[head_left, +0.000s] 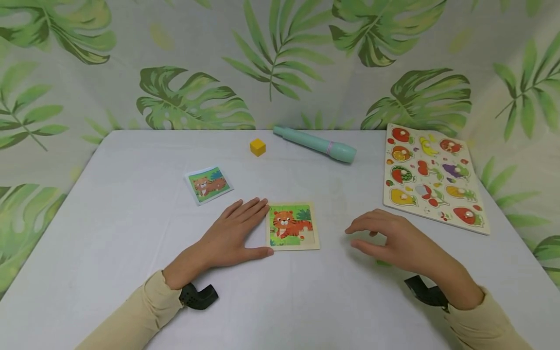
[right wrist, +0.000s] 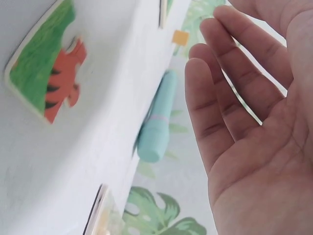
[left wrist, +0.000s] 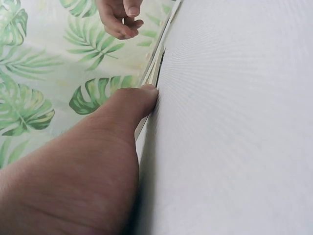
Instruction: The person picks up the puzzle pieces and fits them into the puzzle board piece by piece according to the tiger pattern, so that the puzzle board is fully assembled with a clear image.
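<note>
A square wooden tiger puzzle (head_left: 292,214) lies flat in the middle of the table, with a bare patch in its lower right corner. My left hand (head_left: 234,233) rests on the table at its left side, fingers straight; fingertips touch the frame's upper left, and the thumb touches its lower left corner. To the right, my right hand (head_left: 389,238) hovers over the table with loosely bent fingers and nothing in them. Beneath it lies a loose puzzle piece (right wrist: 49,66), green with orange and black stripes; in the head view the hand mostly hides this piece.
A tiger picture card (head_left: 209,185) lies at upper left. Farther back are a yellow cube (head_left: 257,147) and a mint-green microphone-shaped thing (head_left: 315,143). A fruit peg board (head_left: 430,177) lies at the table's right edge. A leaf-print cloth (head_left: 288,29) hangs behind.
</note>
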`<state>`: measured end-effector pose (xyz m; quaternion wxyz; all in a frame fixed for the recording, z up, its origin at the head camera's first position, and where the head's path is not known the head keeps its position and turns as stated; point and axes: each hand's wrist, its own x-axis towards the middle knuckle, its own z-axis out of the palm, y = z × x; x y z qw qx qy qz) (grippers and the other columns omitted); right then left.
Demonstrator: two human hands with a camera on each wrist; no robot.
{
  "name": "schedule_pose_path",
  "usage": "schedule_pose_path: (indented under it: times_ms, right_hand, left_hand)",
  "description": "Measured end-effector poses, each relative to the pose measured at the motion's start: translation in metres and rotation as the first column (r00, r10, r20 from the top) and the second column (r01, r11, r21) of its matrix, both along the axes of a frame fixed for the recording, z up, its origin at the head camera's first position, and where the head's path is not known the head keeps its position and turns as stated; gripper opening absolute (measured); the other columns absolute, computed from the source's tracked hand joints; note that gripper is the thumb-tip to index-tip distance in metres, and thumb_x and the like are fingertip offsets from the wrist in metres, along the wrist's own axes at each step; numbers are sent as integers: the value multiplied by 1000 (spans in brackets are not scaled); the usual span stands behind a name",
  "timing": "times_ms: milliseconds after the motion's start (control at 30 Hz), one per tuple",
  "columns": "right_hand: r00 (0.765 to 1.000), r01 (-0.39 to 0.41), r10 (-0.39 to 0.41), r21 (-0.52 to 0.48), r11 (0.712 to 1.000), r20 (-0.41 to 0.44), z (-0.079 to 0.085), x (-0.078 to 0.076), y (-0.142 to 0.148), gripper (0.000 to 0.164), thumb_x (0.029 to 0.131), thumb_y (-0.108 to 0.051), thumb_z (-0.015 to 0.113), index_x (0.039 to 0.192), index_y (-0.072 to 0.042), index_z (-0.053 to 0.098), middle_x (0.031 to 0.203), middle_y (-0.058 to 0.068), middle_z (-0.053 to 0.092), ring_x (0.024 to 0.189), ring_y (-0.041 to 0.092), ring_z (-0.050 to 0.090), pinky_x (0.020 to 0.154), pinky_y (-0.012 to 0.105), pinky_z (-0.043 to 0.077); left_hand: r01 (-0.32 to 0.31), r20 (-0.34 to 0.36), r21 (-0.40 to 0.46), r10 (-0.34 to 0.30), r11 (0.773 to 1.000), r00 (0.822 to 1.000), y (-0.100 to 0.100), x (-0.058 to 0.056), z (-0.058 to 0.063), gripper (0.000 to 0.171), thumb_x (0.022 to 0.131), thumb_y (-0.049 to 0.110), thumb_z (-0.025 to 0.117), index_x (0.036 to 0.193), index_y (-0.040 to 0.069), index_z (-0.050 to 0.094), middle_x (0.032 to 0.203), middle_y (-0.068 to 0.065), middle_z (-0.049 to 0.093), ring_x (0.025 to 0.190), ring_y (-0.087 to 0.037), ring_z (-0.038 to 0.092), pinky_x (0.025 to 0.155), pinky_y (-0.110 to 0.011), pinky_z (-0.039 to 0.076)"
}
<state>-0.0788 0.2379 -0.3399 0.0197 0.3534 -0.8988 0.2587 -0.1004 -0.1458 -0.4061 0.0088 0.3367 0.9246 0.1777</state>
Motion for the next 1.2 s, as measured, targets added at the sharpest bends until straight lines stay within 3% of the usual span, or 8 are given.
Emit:
schedule_pose_path:
  times_ms: [567,1200]
  right_hand:
    - [998,-56,56,-24,998,-2,-11,-6,21,39,79,-7,88,113,-22,75,111,-10,73,97,8,66,74,21,58]
    - [992,-39,35,28,999,119,-12,-10,43,41,82,-21,89,120,-24,72,115,-13,72,91,4,63,77,20,55]
  left_hand:
    - [5,-8,-9,-5,1000,1000,1,-1,-1,98,91,68,63,163,10,31,170,-3,27,159,-22,21,129,-49,16]
    - [1,-3,-16,-1,1000,1000,1,-2,-1,98,91,69,62,163,10,31,171,-2,26,159,-21,19,129,-49,15]
